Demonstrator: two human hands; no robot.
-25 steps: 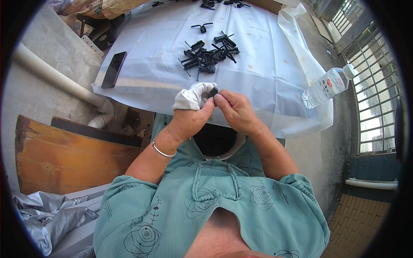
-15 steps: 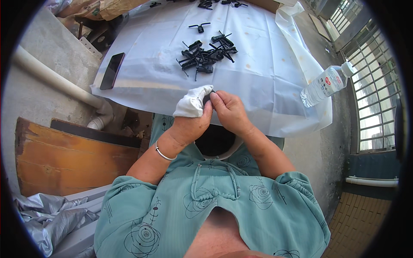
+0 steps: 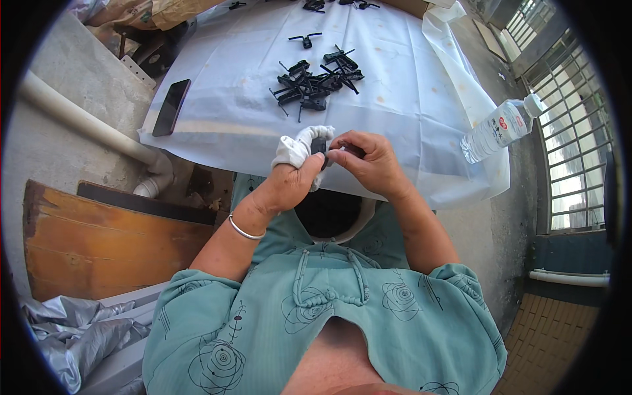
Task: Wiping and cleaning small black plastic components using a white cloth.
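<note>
— What has changed?
— Little: both hands have stayed together at the table's (image 3: 421,197) near edge. The left hand (image 3: 289,184) grips a white cloth (image 3: 296,146); the right hand (image 3: 368,161) pinches a small black part (image 3: 320,145) against it — wiping goes on.
— Room?
— Open sheet up to the far black pile (image 3: 315,82); a bottle (image 3: 497,128) sits right.

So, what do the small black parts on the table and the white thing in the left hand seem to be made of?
The small black parts look like moulded plastic, matte black, with thin rod-like arms that may be metal; too small to tell. The white thing in the left hand looks like soft cloth: it bunches and folds. The table cover seems thin plastic sheet, slightly translucent and crinkled at the edge.
</note>
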